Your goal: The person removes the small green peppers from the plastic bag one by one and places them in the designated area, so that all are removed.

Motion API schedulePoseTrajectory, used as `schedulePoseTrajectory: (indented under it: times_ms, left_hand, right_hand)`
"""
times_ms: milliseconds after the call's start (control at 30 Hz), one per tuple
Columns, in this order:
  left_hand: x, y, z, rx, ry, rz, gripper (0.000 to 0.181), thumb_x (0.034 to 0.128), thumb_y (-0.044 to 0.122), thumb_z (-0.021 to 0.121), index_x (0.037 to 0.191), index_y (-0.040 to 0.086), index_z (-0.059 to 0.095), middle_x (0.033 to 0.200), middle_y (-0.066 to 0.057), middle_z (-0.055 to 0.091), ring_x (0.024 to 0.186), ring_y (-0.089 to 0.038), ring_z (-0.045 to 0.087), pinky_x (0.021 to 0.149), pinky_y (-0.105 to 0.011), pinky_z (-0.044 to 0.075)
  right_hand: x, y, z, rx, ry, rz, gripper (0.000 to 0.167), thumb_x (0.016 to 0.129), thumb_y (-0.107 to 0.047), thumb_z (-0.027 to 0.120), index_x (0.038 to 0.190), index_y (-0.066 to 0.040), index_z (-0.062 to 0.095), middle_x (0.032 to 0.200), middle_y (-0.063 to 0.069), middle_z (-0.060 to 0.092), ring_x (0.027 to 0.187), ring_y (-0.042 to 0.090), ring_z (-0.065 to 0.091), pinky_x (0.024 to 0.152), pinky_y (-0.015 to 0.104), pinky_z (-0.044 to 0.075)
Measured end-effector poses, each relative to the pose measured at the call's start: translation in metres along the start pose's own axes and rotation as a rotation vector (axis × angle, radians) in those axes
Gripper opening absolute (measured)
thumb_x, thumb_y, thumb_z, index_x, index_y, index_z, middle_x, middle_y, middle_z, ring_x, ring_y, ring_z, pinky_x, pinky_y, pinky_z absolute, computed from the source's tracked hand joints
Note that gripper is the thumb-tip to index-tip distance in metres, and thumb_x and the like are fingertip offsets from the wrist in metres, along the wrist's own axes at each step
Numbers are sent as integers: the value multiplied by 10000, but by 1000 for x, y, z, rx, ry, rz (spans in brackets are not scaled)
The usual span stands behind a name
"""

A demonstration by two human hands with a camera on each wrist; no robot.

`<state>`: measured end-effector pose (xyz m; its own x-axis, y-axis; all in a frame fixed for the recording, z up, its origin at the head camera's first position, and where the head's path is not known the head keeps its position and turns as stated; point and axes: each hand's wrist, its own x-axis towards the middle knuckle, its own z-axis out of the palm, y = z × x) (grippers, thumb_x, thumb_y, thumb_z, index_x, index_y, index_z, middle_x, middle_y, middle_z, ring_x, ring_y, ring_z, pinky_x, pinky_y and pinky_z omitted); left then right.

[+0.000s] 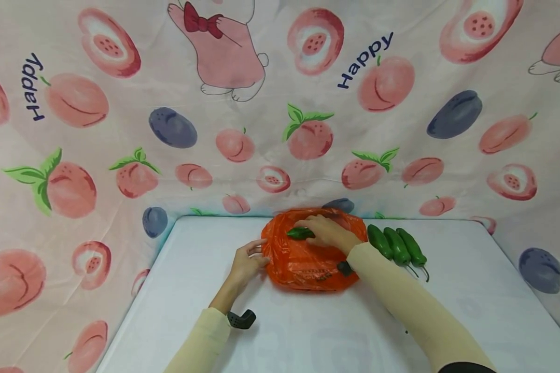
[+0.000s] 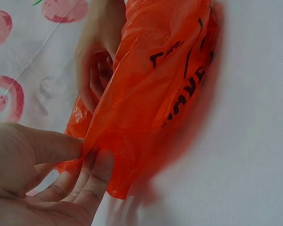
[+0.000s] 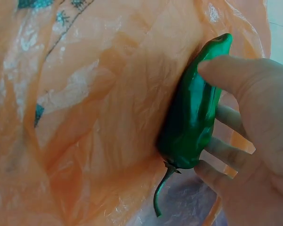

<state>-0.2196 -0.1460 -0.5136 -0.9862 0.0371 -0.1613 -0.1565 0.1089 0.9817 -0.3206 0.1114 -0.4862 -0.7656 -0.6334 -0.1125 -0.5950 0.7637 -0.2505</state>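
Note:
An orange-red plastic bag point(image 1: 289, 267) lies spread at the back middle of the white table. My left hand point(image 1: 246, 267) pinches the bag's left edge between thumb and fingers, as the left wrist view shows close up. Over the bag's opening, my right hand point(image 1: 329, 232) holds a green chili pepper point(image 3: 193, 108), thumb on one side and fingers on the other. The pepper's thin stem point(image 3: 159, 193) hangs free in the right wrist view. In the left wrist view, part of the right hand shows behind the bag's wall.
Three more green peppers point(image 1: 398, 246) lie side by side to the right of the bag, stems toward the front. A fruit-printed cloth point(image 1: 270, 119) hangs behind the white table point(image 1: 317, 331) and at its sides.

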Motion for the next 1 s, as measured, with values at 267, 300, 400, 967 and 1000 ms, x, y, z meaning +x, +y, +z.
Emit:
schedulePoseTrajectory:
  times_ms: [267, 300, 400, 967, 1000]
  left_hand:
    - [0, -3, 0, 1, -10, 19, 548, 887, -103, 696, 1410, 27, 599, 1182, -203, 607, 829, -133, 673, 747, -350, 599]
    - [1, -3, 0, -2, -12, 22, 549, 888, -105, 695, 1413, 20, 595, 1185, -210, 603, 828, -129, 672, 752, -364, 598]
    - [0, -3, -1, -10, -17, 26, 557, 889, -112, 694, 1422, 5, 582, 1196, -231, 597, 836, -122, 673, 776, -411, 600]
    - [-24, 31, 1, 2, -40, 30, 542, 897, -137, 649, 1425, -65, 544, 1214, -296, 577, 878, -164, 684, 879, -537, 573]
    - [-23, 30, 2, 1, -39, 29, 544, 896, -139, 650, 1424, -64, 544, 1215, -296, 575, 874, -160, 683, 875, -533, 574]
  right_hand:
    - [0, 0, 3, 5, 59, -26, 453, 965, -62, 701, 1397, -181, 636, 1349, 92, 635, 1254, 341, 553, 1083, 519, 462]
    - [0, 0, 3, 9, 62, -31, 445, 965, -48, 695, 1388, -173, 641, 1340, 86, 640, 1246, 334, 559, 1080, 513, 465]
    - [-1, 0, 5, 24, 64, -47, 433, 966, -17, 678, 1372, -163, 649, 1340, 69, 644, 1248, 311, 570, 1083, 492, 465]
    - [1, -1, 5, 59, 7, -15, 388, 979, -72, 686, 1355, -167, 666, 1296, 59, 668, 1125, 236, 596, 1053, 440, 490]
    - [1, -1, 5, 61, 4, -15, 388, 978, -75, 688, 1355, -168, 666, 1305, 60, 667, 1122, 232, 597, 1052, 437, 490]
